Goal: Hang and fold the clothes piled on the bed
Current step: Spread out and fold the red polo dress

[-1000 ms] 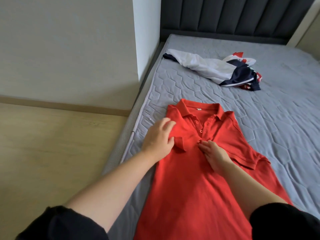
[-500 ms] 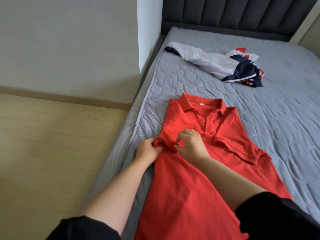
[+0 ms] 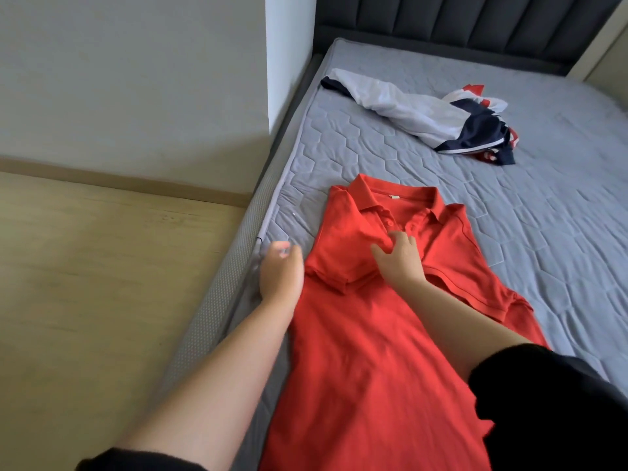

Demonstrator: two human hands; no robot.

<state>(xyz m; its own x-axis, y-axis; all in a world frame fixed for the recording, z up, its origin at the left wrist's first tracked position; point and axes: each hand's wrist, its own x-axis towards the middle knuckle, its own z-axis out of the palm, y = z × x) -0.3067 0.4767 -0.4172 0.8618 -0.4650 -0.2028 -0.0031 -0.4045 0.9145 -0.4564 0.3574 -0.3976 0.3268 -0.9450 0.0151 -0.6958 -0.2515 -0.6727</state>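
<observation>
Head view shows your red short-sleeved cotton polo shirt (image 3: 367, 351) lying face up, collar away from you, near the left edge of the grey quilted mattress (image 3: 509, 232), with both sleeves folded in over the chest. Your right hand (image 3: 401, 260) rests on the folded left sleeve just below the buttons, fingers spread and gripping nothing. Your left hand (image 3: 280, 273), blurred, hovers just beside the shirt's edge, fingers loosely curved and empty. A crumpled white, navy and red garment (image 3: 424, 113) lies well apart, near the headboard.

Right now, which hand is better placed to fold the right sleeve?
Right: right hand rests on the red shirt near that sleeve; left hand is off it, at the mattress edge.
</observation>
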